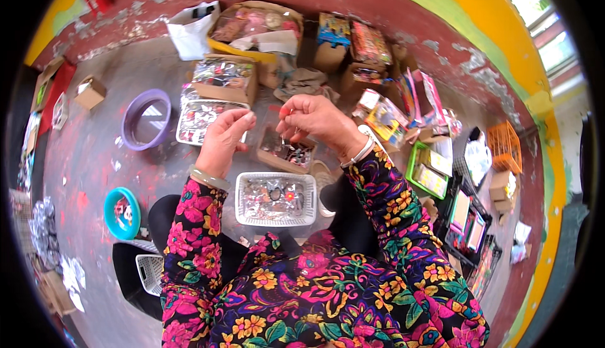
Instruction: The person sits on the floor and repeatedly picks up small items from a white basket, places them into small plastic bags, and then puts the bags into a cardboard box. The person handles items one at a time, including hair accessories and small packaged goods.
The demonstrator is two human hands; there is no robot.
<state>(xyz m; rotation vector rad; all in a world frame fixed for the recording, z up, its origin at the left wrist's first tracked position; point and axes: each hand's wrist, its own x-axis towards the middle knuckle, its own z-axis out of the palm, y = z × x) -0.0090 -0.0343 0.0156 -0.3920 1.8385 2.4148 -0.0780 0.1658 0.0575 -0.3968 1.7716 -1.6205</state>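
Observation:
Both my hands are raised over the floor, a small gap between them. My left hand is closed in a pinch, thumb against fingertips; anything in it is too small to make out. My right hand pinches a small red piece with thin shiny bits dangling below the fingers. Below my hands is a white plastic basket of clear-wrapped small items, among them a dark ring and a red flower shape. Just beyond it, partly hidden by my right hand, lies a shallow cardboard box of small dark and metallic pieces.
A white tray of small packets and a full carton stand beyond my left hand. Left are a purple basin and a teal bowl. To the right stand a green crate, a black crate and an orange crate.

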